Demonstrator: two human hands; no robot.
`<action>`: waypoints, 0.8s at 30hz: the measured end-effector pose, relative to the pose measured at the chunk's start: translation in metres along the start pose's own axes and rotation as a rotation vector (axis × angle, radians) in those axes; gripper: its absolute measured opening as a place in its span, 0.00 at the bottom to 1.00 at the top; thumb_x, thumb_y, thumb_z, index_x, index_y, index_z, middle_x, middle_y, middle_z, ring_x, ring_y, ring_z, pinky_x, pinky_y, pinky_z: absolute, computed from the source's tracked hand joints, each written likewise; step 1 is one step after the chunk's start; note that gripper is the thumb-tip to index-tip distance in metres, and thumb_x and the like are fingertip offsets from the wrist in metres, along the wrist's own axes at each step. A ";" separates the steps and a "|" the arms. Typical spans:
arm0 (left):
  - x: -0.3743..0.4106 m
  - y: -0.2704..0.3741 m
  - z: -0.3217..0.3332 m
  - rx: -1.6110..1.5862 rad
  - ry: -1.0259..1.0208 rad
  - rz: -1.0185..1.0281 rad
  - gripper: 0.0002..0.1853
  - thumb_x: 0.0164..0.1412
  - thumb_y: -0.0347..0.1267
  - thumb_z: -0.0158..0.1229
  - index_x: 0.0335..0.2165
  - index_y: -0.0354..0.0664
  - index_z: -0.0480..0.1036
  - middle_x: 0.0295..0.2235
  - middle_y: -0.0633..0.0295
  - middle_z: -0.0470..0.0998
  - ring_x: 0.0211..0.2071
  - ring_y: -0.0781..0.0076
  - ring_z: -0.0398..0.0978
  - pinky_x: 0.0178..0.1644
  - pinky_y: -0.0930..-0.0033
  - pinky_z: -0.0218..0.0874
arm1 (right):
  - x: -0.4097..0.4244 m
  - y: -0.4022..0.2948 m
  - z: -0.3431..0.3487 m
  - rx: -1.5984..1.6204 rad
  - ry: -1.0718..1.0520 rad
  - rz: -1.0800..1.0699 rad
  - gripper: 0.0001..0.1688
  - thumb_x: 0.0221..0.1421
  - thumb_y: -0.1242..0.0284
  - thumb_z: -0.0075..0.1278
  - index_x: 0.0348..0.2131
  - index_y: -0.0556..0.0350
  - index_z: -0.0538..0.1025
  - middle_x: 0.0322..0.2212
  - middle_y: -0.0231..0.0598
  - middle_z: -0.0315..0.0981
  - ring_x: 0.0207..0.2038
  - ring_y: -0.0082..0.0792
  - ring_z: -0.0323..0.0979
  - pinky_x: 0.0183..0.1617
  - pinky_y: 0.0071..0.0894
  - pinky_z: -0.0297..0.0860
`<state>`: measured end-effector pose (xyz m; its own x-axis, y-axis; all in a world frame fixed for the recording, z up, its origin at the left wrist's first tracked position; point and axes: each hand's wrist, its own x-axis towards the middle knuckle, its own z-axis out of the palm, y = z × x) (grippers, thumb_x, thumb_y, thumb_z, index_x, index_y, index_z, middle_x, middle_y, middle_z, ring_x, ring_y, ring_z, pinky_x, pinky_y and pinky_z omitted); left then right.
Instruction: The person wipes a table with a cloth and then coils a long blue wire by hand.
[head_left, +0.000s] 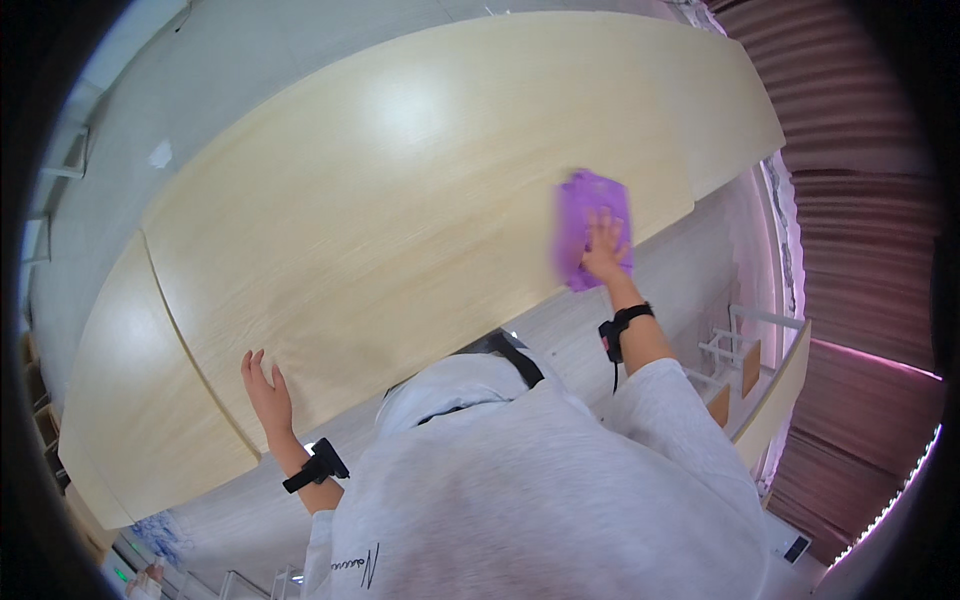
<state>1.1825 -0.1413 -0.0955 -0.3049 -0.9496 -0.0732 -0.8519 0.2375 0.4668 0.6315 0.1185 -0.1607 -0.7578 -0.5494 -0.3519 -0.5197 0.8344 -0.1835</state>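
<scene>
A purple cloth (576, 225) lies by the near edge of the pale wood-look table (420, 195), right of centre, with its lower end reaching past that edge. Its left side is blurred. My right hand (606, 244) rests flat on the cloth, palm down and fingers spread. Further left, my left hand (270, 394) is over the near part of the tabletop, close to the edge, with fingers apart and nothing in it. Whether it touches the surface I cannot tell. Both wrists carry black strapped devices.
A seam (187, 345) divides the tabletop at the left, and a further table section (720, 112) adjoins at the right. White-framed stools (731, 356) stand beside another table (780, 390) at lower right. Ribbed brown curtains (862, 247) hang along the right side.
</scene>
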 end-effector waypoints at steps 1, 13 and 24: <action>0.000 -0.001 0.000 0.001 0.019 -0.004 0.18 0.54 0.24 0.49 0.45 0.36 0.64 0.50 0.49 0.62 0.53 0.50 0.58 0.56 0.59 0.50 | 0.012 0.012 -0.014 0.038 0.015 0.137 0.57 0.40 0.41 0.50 0.61 0.31 0.40 0.63 0.40 0.25 0.63 0.54 0.20 0.57 0.72 0.25; -0.012 -0.013 0.010 -0.137 -0.174 -0.234 0.17 0.55 0.26 0.51 0.44 0.34 0.66 0.42 0.50 0.70 0.44 0.56 0.69 0.48 0.63 0.59 | -0.076 -0.250 0.041 -0.234 -0.427 -1.501 0.55 0.25 0.50 0.61 0.56 0.29 0.59 0.63 0.32 0.35 0.64 0.46 0.28 0.58 0.73 0.30; 0.022 0.037 0.007 -0.115 -0.103 -0.337 0.16 0.54 0.25 0.51 0.43 0.34 0.66 0.39 0.51 0.72 0.41 0.58 0.70 0.46 0.63 0.60 | 0.267 -0.185 -0.080 0.040 0.231 -0.028 0.48 0.44 0.41 0.47 0.59 0.33 0.51 0.63 0.40 0.31 0.63 0.54 0.26 0.57 0.73 0.26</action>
<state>1.1419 -0.1516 -0.0858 -0.0614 -0.9434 -0.3258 -0.8601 -0.1156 0.4968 0.4938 -0.1866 -0.1476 -0.8157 -0.5641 -0.1280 -0.5293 0.8171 -0.2282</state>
